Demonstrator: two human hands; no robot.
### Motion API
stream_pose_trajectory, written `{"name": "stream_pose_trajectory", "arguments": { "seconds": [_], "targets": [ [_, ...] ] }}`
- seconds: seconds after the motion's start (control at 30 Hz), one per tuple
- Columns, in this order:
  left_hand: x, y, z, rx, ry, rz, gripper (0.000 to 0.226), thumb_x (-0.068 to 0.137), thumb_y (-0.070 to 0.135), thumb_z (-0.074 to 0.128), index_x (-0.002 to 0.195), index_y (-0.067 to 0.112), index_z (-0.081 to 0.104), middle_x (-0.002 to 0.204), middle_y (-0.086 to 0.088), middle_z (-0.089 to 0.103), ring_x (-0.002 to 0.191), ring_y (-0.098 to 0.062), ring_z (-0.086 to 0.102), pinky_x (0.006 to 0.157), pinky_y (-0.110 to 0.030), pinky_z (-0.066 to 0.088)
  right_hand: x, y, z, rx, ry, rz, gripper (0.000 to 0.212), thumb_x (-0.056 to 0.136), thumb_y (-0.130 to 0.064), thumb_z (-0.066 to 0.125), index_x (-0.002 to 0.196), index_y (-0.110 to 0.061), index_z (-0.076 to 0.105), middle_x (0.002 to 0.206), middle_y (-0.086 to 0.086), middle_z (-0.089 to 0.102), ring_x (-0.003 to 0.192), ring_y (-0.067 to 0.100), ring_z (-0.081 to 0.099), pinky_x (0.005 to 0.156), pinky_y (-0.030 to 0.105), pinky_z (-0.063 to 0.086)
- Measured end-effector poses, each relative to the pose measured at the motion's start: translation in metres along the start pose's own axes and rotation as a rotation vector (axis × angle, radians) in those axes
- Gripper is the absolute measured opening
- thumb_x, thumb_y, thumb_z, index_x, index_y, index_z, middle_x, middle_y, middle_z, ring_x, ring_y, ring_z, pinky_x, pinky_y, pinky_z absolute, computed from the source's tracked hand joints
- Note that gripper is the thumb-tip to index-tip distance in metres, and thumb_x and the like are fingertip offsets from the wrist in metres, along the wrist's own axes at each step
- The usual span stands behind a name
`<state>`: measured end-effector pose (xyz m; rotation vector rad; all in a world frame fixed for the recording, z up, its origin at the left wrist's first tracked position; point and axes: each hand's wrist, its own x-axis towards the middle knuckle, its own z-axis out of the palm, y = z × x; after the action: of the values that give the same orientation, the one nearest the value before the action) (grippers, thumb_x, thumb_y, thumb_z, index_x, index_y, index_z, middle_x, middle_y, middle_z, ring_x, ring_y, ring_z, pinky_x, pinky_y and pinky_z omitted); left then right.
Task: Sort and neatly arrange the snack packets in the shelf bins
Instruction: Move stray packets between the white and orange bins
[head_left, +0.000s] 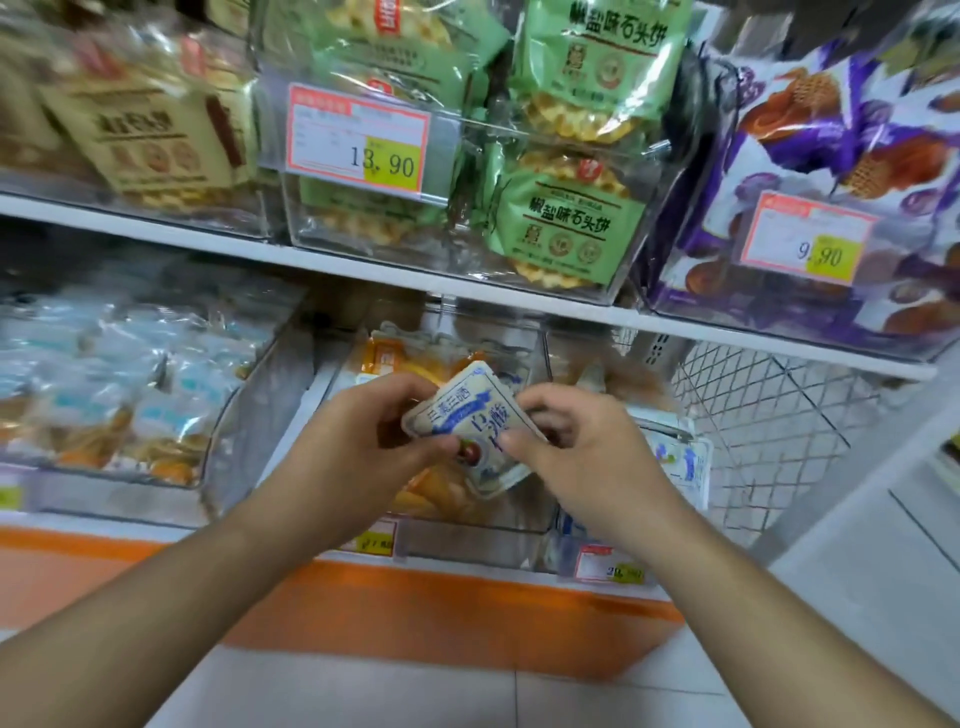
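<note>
Hands meet over the middle clear bin (467, 540) on the lower shelf: the left hand (358, 441) and right hand (582, 447) both pinch one white-and-blue snack packet (467, 421), tilted above orange packets (431, 488). More white-and-blue packets (680, 462) lie just right.

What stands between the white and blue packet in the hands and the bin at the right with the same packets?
Nothing visible does. Both hands, left hand and right hand, hold the white and blue packet above the orange packets' bin; the right bin lies open beside it.
</note>
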<state>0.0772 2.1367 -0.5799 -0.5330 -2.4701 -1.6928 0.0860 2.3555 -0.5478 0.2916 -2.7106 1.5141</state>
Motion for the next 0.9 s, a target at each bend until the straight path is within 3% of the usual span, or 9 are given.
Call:
{"name": "stream_pose_trajectory", "arguments": {
  "seconds": [0.13, 0.23, 0.33, 0.43, 0.53, 0.57, 0.7, 0.9],
  "targets": [
    [0.009, -0.004, 0.008, 0.25, 0.015, -0.039, 0.019, 0.087, 0.031, 0.078, 0.097, 0.041, 0.065, 0.09, 0.02, 0.073, 0.082, -0.003, 0.07, 0.065, -0.031, 0.056, 0.003, 0.022, -0.028, -0.149, 0.115, 0.006, 0.024, 0.094, -0.019, 0.075, 0.11, -0.037, 0.072, 0.107, -0.018, 0.074, 0.103, -0.002, 0.067, 0.091, 0.022, 0.053],
    [0.016, -0.004, 0.029, 0.453, -0.113, -0.115, 0.037, 0.088, 0.042, 0.074, 0.122, 0.044, 0.06, 0.115, 0.018, 0.071, 0.101, -0.006, 0.066, 0.077, -0.025, 0.052, -0.008, 0.051, -0.055, -0.447, 0.167, 0.054, 0.033, 0.095, -0.019, 0.071, 0.123, -0.036, 0.067, 0.119, -0.021, 0.065, 0.103, 0.002, 0.064, 0.08, 0.011, 0.045],
    [0.02, -0.007, 0.044, 0.563, -0.188, -0.111, 0.054, 0.09, 0.04, 0.072, 0.14, 0.039, 0.052, 0.135, 0.014, 0.062, 0.114, -0.01, 0.06, 0.08, -0.018, 0.042, -0.016, 0.078, -0.074, -0.747, 0.062, 0.073, 0.038, 0.089, -0.025, 0.075, 0.125, -0.031, 0.066, 0.119, -0.01, 0.064, 0.117, 0.014, 0.058, 0.093, 0.023, 0.042],
    [0.023, -0.009, 0.049, 0.558, -0.206, -0.088, 0.051, 0.09, 0.041, 0.072, 0.138, 0.04, 0.054, 0.133, 0.016, 0.062, 0.104, -0.002, 0.056, 0.078, -0.014, 0.042, -0.02, 0.087, -0.081, -0.813, -0.04, 0.189, 0.034, 0.086, -0.029, 0.078, 0.116, -0.035, 0.066, 0.104, -0.016, 0.067, 0.103, 0.01, 0.063, 0.089, 0.033, 0.053],
    [0.022, -0.01, 0.05, 0.517, -0.2, -0.083, 0.045, 0.089, 0.044, 0.073, 0.132, 0.042, 0.057, 0.124, 0.021, 0.062, 0.1, 0.001, 0.055, 0.081, -0.016, 0.047, -0.02, 0.092, -0.081, -0.834, -0.106, 0.253, 0.029, 0.085, -0.021, 0.072, 0.105, -0.04, 0.064, 0.08, -0.025, 0.07, 0.088, 0.003, 0.065, 0.081, 0.039, 0.059],
    [0.021, -0.01, 0.05, 0.504, -0.2, -0.079, 0.044, 0.089, 0.045, 0.073, 0.131, 0.043, 0.058, 0.123, 0.022, 0.062, 0.101, 0.001, 0.056, 0.081, -0.016, 0.048, -0.02, 0.092, -0.081, -0.824, -0.099, 0.257, 0.03, 0.084, -0.02, 0.071, 0.104, -0.042, 0.064, 0.081, -0.027, 0.071, 0.089, 0.003, 0.066, 0.081, 0.039, 0.059],
    [0.019, -0.01, 0.047, 0.464, -0.181, -0.081, 0.042, 0.089, 0.046, 0.072, 0.129, 0.044, 0.059, 0.12, 0.024, 0.062, 0.103, 0.002, 0.058, 0.076, -0.01, 0.046, -0.021, 0.085, -0.08, -0.916, -0.084, 0.26, 0.055, 0.077, -0.037, 0.082, 0.127, -0.041, 0.06, 0.123, -0.014, 0.059, 0.117, 0.015, 0.06, 0.091, 0.04, 0.055],
    [0.01, -0.007, 0.041, 0.431, -0.174, -0.069, 0.038, 0.09, 0.047, 0.071, 0.126, 0.042, 0.06, 0.113, 0.029, 0.06, 0.098, 0.016, 0.053, 0.074, -0.005, 0.042, -0.024, 0.083, -0.071, -1.03, -0.072, 0.322, 0.05, 0.08, -0.034, 0.077, 0.125, -0.03, 0.057, 0.12, -0.003, 0.064, 0.112, 0.025, 0.061, 0.089, 0.037, 0.053]
  ]
}}
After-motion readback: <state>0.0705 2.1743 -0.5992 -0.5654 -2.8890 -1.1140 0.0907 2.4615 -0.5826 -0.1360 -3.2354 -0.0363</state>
